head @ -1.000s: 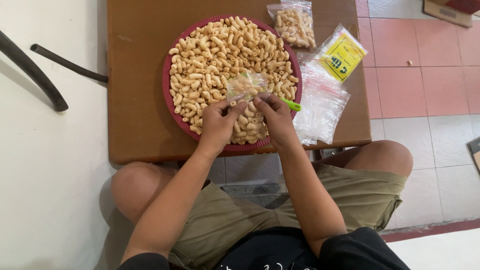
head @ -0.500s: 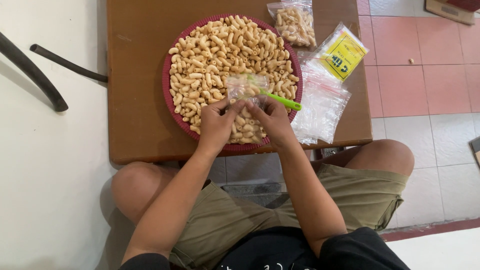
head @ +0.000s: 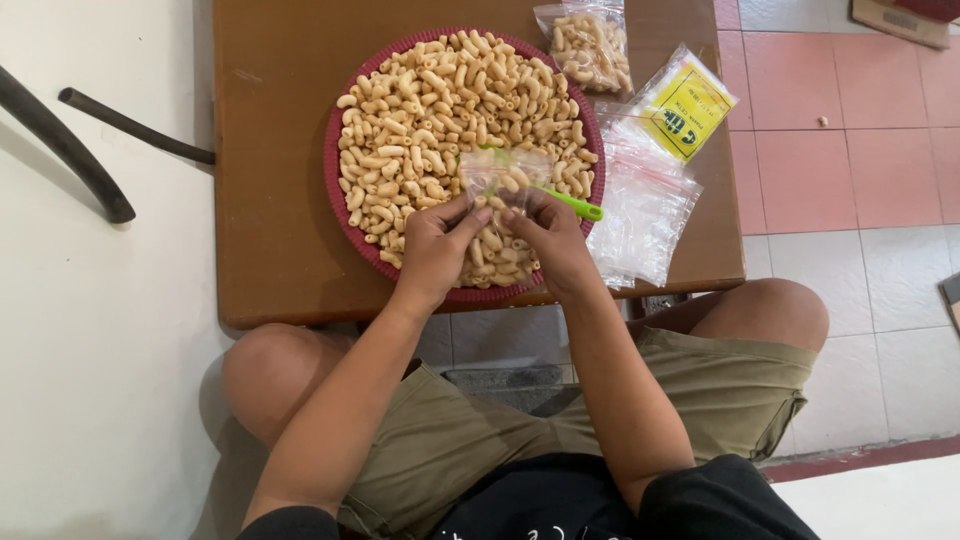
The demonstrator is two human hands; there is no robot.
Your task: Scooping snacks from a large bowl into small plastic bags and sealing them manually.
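Note:
A round dark-red tray heaped with pale elbow-shaped macaroni snacks sits on a brown wooden table. Over its near right part my left hand and my right hand pinch the near edge of a small clear plastic bag with some snacks inside. A bright green scoop handle pokes out to the right past the bag and my right hand.
A filled clear bag of snacks lies at the table's far right. A stack of empty clear bags and a pack with a yellow label lie right of the tray. Black hoses cross the white floor at left.
The small bag has shifted a little to the right between my fingers, and both hands moved slightly with it. The green handle shows more than a second ago.

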